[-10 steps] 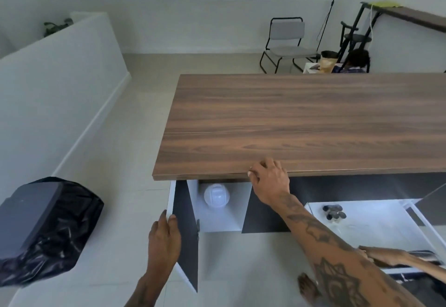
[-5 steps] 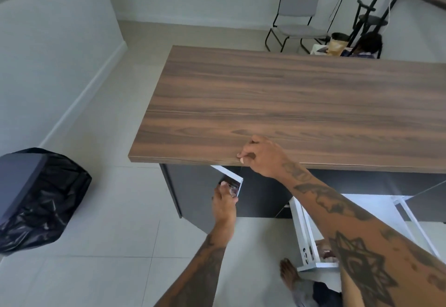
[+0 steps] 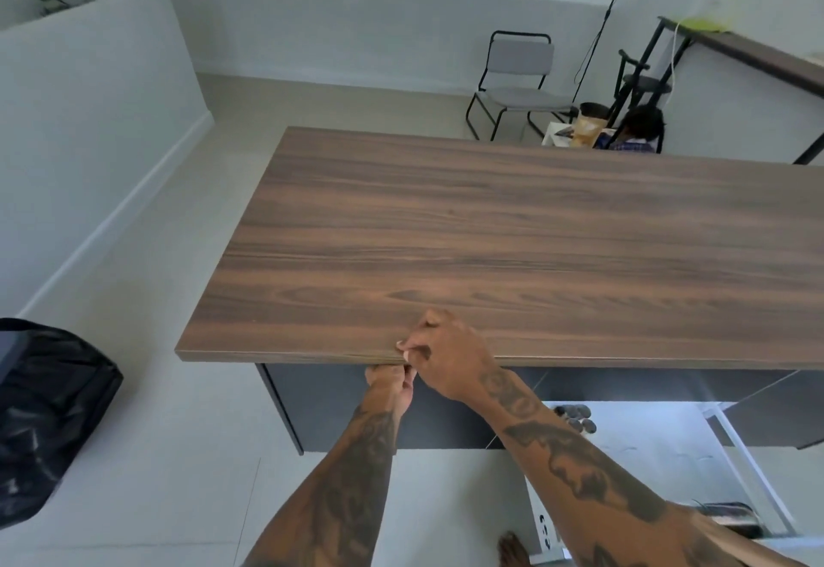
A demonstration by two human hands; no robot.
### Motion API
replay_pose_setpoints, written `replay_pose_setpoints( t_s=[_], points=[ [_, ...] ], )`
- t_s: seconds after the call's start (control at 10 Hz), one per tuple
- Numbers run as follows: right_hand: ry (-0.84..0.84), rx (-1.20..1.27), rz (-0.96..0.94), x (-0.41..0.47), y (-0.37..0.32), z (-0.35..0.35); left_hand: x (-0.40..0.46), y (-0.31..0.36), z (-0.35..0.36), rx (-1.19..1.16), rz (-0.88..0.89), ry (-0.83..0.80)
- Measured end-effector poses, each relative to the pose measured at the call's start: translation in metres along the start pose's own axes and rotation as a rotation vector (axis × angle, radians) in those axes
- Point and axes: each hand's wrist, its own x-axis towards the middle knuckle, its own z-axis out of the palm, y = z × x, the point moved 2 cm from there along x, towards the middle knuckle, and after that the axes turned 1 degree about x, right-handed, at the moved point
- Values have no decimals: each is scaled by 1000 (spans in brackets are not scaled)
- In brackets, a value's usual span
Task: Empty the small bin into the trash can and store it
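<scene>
The small bin is hidden; the dark cabinet door [image 3: 321,406] below the wooden countertop [image 3: 490,245] stands flush with the cabinet front. My left hand [image 3: 390,388] is curled at the door's top edge, just under the countertop lip, with its fingertips hidden. My right hand [image 3: 450,361] grips the countertop's front edge right above it, thumb on top. The trash can [image 3: 49,415], lined with a black bag, stands on the floor at the far left, about an arm's length from the cabinet.
A white drawer [image 3: 646,455] is pulled out low on the right, with small dark items inside. My bare foot [image 3: 512,551] is beside it. A low white wall runs along the left. A chair [image 3: 517,80] and a side table stand beyond the counter.
The cabinet door swung from wide open to flush, hiding the white bin inside. My left hand followed the door up to its top edge. My right hand stayed on the countertop edge.
</scene>
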Motion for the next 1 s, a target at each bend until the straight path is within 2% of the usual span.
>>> replay_pose_setpoints(
  t_s=[0.1,0.2,0.3,0.4,0.5,0.6,0.7,0.8,0.9,1.0],
  points=[
    [5,2,11,0,-1,2,2,-4,-1,5,-54,-172],
    [8,8,25,1,-1,4,7,-8,-5,76,-110,-273],
    [16,10,47,2,-3,5,10,-2,-8,290,-78,-333],
    [15,0,77,4,-7,2,-6,15,-17,932,68,-358],
    [28,-1,91,4,-9,2,-36,40,-40,1655,308,-509],
    [86,26,104,2,-8,8,-68,74,-69,1871,549,-534],
    [178,-7,131,0,-12,18,-97,125,-84,1728,960,-273],
    [219,-52,176,-3,-20,27,-93,168,-87,1834,1294,-89],
    [228,-11,213,-5,-25,31,-69,179,-98,2136,1059,57],
    [171,255,260,-7,-31,11,-51,165,-115,2195,1068,130]
  ],
)
